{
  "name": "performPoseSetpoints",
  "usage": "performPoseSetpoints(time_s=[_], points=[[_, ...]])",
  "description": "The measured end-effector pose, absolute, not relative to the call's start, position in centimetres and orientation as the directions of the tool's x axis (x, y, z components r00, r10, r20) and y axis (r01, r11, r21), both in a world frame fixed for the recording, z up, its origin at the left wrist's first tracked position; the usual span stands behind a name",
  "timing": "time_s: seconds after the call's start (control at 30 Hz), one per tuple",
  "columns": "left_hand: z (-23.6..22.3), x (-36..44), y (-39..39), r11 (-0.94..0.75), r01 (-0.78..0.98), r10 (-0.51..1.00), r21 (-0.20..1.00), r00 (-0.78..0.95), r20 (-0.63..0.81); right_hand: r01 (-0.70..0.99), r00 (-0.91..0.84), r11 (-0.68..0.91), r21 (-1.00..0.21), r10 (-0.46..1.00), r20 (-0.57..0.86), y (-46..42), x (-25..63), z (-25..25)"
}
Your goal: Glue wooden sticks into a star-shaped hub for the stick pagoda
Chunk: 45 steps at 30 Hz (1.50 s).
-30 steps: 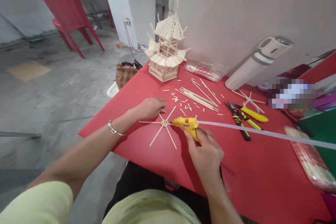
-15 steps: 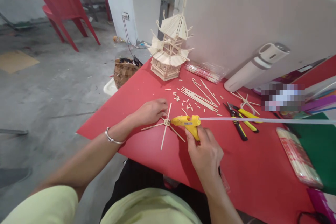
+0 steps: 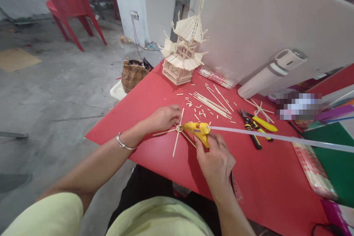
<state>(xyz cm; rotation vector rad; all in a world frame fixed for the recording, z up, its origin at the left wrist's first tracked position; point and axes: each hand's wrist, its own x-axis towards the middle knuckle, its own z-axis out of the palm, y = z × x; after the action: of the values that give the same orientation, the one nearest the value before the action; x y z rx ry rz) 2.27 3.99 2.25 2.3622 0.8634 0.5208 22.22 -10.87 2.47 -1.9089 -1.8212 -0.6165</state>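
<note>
The star has been turned since a second ago and is located on the tabletop, inward from the front edge. A different side of its centre is thereby presumably presented to the glue gun, which is gripped in the right hand. The left hand is held narrow beside a spoke; whether this is pinched cannot be determined.

- Bright yellow, that glue gun!
- Milky translucent white, its glue stick!
- Pale straw on the stick star!
- Red tabletop!
- Brown plaid bag!
- Black-and-yellow handles!
</note>
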Motion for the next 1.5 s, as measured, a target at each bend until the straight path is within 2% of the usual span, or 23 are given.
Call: performPoseSetpoints(time_s=[0.2,0.87,1.5], points=[[2.05,2.36,3.97,-0.631,0.458,0.680,0.627,0.715,0.162,0.992,0.086,-0.125,0.032,0.820,0.565,-10.69,22.15,2.56],[2.00,2.54,3.78,-0.652,0.468,0.672,0.596,0.721,0.170,0.993,0.060,-0.107,0.054,0.836,0.545,-10.57,21.98,2.21],[2.17,2.52,3.68,-0.638,0.458,0.669,0.620,0.728,0.150,0.993,0.041,-0.097,0.072,0.829,0.558,-10.48,22.02,2.04]])
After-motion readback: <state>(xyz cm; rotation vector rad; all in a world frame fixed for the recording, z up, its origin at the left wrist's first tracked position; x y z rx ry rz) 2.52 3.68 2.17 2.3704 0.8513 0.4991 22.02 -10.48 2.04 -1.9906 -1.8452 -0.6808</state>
